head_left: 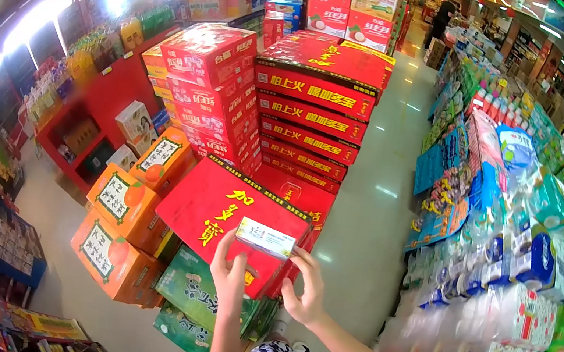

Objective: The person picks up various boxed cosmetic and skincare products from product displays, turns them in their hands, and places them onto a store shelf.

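A small white printed box (267,239) is held level between my two hands, over the top of a red carton (207,201) with yellow characters. My left hand (229,275) has its fingers closed on the box's left end. At the right end, my right hand (306,290) grips it near the corner, its fingers bent. Whether the box rests on the carton or hovers just above cannot be made out. Green cartons (193,282) lie below, partly hidden behind my left forearm.
Orange fruit cartons (123,198) are stacked on the left. Tall piles of red drink cartons (310,117) stand ahead. A shiny aisle floor (386,186) runs away on the right, beside stacked tissue packs (497,316). Far down the aisle stands a person (442,20) in dark clothes.
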Demonstrator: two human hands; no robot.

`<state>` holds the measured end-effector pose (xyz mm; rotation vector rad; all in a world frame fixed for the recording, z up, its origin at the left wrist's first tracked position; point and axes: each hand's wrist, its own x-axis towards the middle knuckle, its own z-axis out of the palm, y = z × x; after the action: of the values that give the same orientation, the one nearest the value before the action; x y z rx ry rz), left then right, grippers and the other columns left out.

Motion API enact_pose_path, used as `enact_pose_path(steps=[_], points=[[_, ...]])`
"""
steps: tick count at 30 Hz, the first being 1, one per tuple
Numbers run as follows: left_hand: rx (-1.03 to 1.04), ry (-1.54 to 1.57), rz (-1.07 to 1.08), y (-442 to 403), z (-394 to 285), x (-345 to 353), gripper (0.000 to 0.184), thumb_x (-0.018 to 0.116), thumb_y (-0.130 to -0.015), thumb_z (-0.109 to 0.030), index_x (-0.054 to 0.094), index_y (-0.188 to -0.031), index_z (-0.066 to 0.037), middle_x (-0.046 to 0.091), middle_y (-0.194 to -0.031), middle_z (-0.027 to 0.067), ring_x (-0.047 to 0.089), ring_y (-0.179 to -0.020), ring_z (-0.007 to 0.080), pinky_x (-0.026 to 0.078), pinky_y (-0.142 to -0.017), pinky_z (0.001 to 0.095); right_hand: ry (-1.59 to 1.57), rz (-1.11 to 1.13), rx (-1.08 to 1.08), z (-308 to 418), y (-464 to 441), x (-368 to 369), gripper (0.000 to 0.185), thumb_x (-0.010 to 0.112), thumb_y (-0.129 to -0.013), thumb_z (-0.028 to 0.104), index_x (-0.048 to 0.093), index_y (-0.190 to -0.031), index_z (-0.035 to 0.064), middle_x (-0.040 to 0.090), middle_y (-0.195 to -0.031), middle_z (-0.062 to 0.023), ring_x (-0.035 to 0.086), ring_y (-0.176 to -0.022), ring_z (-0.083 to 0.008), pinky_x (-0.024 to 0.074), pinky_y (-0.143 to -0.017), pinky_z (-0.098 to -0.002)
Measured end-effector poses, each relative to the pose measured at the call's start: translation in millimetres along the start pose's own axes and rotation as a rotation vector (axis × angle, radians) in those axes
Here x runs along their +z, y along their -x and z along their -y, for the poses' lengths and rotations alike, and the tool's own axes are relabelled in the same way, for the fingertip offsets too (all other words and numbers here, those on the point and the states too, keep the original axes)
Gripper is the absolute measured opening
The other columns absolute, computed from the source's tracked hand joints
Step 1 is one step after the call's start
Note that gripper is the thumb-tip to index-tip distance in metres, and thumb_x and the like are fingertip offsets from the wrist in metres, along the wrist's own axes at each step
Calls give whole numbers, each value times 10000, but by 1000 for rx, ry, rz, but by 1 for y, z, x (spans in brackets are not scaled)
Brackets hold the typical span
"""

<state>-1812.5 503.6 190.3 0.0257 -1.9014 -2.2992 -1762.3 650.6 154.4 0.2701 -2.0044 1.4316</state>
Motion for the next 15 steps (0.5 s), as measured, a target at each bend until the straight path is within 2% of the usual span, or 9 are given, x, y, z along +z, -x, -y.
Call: enact_pose_path(steps=[3, 4, 7, 8, 12, 15], points=[[-34, -28, -13, -66, 42, -23, 487, 503, -891, 27, 500, -1378, 35, 565, -1354, 178, 612, -577, 114, 502, -491, 249, 35, 143, 36, -36, -27, 29, 496, 632, -815, 39, 543, -1298, -30, 528, -1384, -214, 514, -1299, -369, 408, -1095, -432], [-47, -18, -12, -88, 54, -29, 471, 504, -910, 17, 486, -1380, 41, 557, -1349, 193, 589, -554, 114, 473, -450, 243, 36, 202, 67, -48, -36, 40, 519, 638, -826, 53, 534, -1328, -28, 493, -1418, -209, 493, -1324, -367, 403, -1105, -430], [-115, -70, 11, -147, 83, -51, 454, 518, -916, -7, 502, -1368, 29, 593, -1313, 146, 536, -509, 94, 404, -417, 224, 24, 324, 97, -88, -62, 73, 526, 646, -831, 56, 531, -1337, -27, 450, -1453, -210, 469, -1347, -367, 405, -1104, -427], [-124, -40, -13, -164, 95, -58, 447, 533, -913, -15, 508, -1357, 28, 613, -1288, 132, 519, -505, 79, 383, -413, 218, 41, 385, 92, -104, -70, 84, 578, 652, -841, 67, 484, -1386, -30, 382, -1497, -219, 441, -1370, -370, 401, -1114, -426], [-118, -24, -15, -233, 135, -80, 431, 541, -905, -11, 524, -1335, 5, 631, -1253, 127, 496, -488, 59, 369, -399, 218, 76, 493, 41, -147, -108, 129, 680, 632, -859, 105, 362, -1462, -56, 271, -1535, -232, 415, -1395, -381, 442, -1090, -418], [-107, -132, -95, -280, 132, -83, 424, 570, -888, -37, 555, -1312, -20, 653, -1203, 104, 501, -527, 56, 377, -424, 217, 125, 537, 70, -164, -136, 160, 685, 639, -864, 112, 353, -1463, -56, 251, -1538, -235, 430, -1367, -408, 458, -1073, -421]])
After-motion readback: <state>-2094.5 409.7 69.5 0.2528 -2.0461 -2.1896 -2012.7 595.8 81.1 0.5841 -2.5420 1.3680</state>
